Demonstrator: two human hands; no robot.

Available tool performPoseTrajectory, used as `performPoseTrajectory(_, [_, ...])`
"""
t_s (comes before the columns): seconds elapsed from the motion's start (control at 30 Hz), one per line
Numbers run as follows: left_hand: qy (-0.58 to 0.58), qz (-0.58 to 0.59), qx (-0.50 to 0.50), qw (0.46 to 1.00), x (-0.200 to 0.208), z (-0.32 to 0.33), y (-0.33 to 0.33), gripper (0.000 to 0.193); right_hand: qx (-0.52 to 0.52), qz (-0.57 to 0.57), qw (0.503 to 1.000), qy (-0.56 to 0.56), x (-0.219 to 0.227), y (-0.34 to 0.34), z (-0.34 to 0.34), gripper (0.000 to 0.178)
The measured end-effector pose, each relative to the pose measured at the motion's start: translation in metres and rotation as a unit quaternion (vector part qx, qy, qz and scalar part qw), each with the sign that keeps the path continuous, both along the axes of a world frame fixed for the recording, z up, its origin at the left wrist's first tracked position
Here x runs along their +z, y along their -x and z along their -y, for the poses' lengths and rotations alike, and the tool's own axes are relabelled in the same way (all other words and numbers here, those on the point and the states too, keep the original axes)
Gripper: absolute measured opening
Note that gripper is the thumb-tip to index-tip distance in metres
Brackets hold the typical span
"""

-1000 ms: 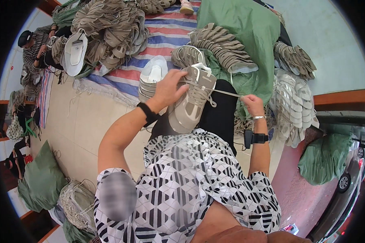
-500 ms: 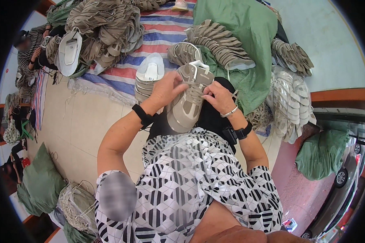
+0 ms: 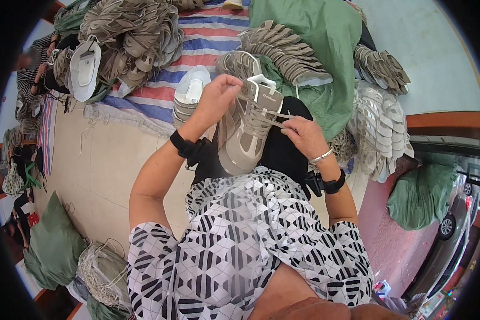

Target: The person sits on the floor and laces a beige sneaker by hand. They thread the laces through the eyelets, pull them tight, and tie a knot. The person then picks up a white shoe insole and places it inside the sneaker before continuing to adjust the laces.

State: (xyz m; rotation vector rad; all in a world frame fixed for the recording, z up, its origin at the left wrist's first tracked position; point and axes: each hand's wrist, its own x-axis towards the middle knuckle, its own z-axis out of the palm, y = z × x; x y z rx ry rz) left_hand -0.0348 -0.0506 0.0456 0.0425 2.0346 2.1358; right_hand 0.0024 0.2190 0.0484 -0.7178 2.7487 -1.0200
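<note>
On the dark-trousered lap (image 3: 276, 154) sits a beige shoe (image 3: 245, 143), its laces (image 3: 257, 124) pinched by the right hand (image 3: 307, 138).

The left hand (image 3: 217, 98) covers part of the shoe's left edge; its fingers curl near the far end, and I can't tell whether they grip anything. The right thumb and fingertips close on the laces, whose ends are hard to make out. Beyond, fanned shoe uppers (image 3: 285, 50) lie by a green sheet (image 3: 317, 24).
</note>
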Motion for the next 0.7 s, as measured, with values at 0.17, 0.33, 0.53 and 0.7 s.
performPoseTrajectory(0.17, [-0.065,-0.028,0.075,0.995,0.021,0.005,0.005,0.014,0.001,0.027,0.999,0.043,-0.004,-0.014,0.008,0.012])
performPoseTrajectory(0.33, [-0.136,-0.090,0.235,0.958,0.036,0.053,0.014,0.015,-0.037,0.052,0.975,0.213,-0.013,-0.007,0.026,0.014])
performPoseTrajectory(0.53, [-0.052,-0.104,0.221,0.968,0.022,0.083,0.006,0.013,-0.153,-0.128,0.955,0.219,-0.032,0.014,0.029,0.015])
performPoseTrajectory(0.7, [0.071,-0.146,0.195,0.967,0.006,0.093,0.010,0.014,-0.114,0.049,0.984,0.127,-0.028,0.001,-0.007,0.019])
